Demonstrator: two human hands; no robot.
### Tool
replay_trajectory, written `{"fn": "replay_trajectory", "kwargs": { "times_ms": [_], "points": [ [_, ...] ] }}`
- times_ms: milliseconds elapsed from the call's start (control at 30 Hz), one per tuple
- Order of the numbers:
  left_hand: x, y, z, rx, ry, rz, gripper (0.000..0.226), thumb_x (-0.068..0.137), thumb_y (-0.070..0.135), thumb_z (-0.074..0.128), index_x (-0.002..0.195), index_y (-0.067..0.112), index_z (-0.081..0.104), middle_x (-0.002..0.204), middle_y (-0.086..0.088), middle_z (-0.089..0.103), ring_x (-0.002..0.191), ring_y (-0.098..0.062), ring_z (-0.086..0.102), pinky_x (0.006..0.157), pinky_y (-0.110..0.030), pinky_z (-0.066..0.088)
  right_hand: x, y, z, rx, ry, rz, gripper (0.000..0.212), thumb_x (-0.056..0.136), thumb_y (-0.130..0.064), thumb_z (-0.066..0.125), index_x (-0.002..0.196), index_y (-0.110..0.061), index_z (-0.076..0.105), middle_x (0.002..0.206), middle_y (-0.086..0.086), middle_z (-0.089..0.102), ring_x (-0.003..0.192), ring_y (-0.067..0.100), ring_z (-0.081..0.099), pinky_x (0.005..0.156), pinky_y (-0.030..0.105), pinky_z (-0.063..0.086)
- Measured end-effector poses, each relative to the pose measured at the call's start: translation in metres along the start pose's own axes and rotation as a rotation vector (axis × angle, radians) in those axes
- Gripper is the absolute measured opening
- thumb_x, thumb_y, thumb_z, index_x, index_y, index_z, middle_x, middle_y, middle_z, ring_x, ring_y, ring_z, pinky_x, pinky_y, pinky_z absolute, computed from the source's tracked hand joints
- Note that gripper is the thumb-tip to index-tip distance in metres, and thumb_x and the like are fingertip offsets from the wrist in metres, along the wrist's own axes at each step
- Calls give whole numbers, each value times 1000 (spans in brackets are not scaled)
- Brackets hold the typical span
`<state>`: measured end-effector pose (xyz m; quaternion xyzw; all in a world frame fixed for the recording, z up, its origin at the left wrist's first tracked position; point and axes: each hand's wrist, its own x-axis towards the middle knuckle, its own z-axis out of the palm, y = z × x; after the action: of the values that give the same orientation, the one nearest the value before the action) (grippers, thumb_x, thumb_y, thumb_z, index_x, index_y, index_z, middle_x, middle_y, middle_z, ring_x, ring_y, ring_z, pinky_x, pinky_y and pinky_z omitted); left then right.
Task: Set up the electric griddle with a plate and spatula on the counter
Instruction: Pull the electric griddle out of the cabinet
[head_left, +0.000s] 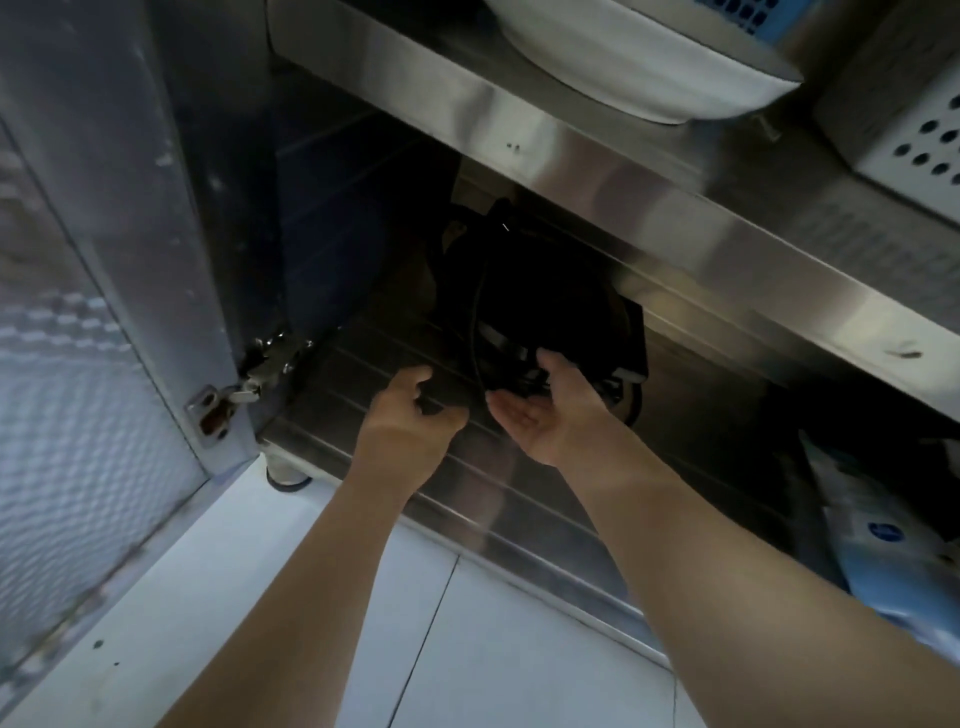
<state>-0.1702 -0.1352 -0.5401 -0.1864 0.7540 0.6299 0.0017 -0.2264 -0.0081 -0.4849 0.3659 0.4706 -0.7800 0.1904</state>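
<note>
Electric griddle (545, 301), black and hard to make out in the shadow, sits on the lower shelf (701, 415) of a steel cabinet, towards its left end and back from the front edge. A black cord (475, 338) loops down its near side. The left hand (415, 400) has its fingers curled round a small dark piece (432, 409) just left of the griddle; what that piece is cannot be told. The right hand (550, 410) lies palm up and relaxed at the griddle's front edge, thumb touching it. On the upper shelf (519, 114) stand a white bowl (649, 57) and a perforated basket (914, 140). The cabinet door (78, 312) stands open at the left.
</note>
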Motion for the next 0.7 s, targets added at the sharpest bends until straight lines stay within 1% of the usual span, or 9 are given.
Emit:
{"fn": "replay_trajectory", "kwargs": {
  "times_ms": [33,67,167,233,300,400,467,567,700],
  "points": [
    [2,-2,0,12,4,1,62,81,24,70,137,21,44,133,-10,50,114,-21,52,90,-26,40,4,-1,7,30,-16,10,58,88,-35,65,134,-7,44,101,23,59,97,34,62,88,41,53],
    [5,-3,0,15,15,4,61,82,25,69,137,20,44,134,-10,50,114,-20,52,88,-25,39,9,-1,14,51,-23,20,59,86,-39,67,133,-11,46,100,24,58,94,34,61,86,42,55],
    [11,-4,1,6,42,11,58,82,27,68,135,21,46,133,-7,51,106,-14,51,85,-25,37,22,1,25,47,23,57,67,79,-51,70,131,-13,50,121,22,59,107,33,63,76,37,59],
    [11,-3,4,-5,45,12,55,83,27,67,134,22,47,133,-5,51,103,-11,50,84,-25,37,29,3,26,26,72,53,70,76,-56,71,127,-12,52,122,18,61,98,30,66,70,33,60],
    [7,-3,6,12,41,17,53,83,27,67,132,23,48,131,-4,52,106,-12,51,85,-24,37,35,5,23,-45,139,34,70,71,-59,72,122,-13,56,117,11,63,82,20,63,56,25,53],
    [3,-5,5,26,34,5,50,83,24,66,131,21,50,130,-6,53,110,-15,52,86,-24,37,41,9,16,-117,172,-5,63,66,-59,74,111,-16,63,105,4,63,58,9,49,37,17,35],
    [3,-3,4,23,43,-12,50,83,24,65,131,21,50,128,-6,54,104,-13,52,85,-24,37,44,12,11,-97,169,-36,58,65,-57,77,106,-17,66,104,4,68,49,7,43,33,12,30],
    [1,3,4,11,64,-23,51,83,24,65,132,22,50,124,-6,54,93,-12,53,82,-25,39,43,15,-1,-106,151,-63,55,65,-55,78,101,-16,68,113,9,71,46,7,41,31,12,29],
    [-8,14,9,6,76,-10,59,85,25,64,138,23,39,134,-6,47,108,-17,50,89,-29,40,33,23,-31,-144,91,-93,51,66,-55,77,100,-17,68,106,11,73,37,6,39,32,16,28]
  ]
}}
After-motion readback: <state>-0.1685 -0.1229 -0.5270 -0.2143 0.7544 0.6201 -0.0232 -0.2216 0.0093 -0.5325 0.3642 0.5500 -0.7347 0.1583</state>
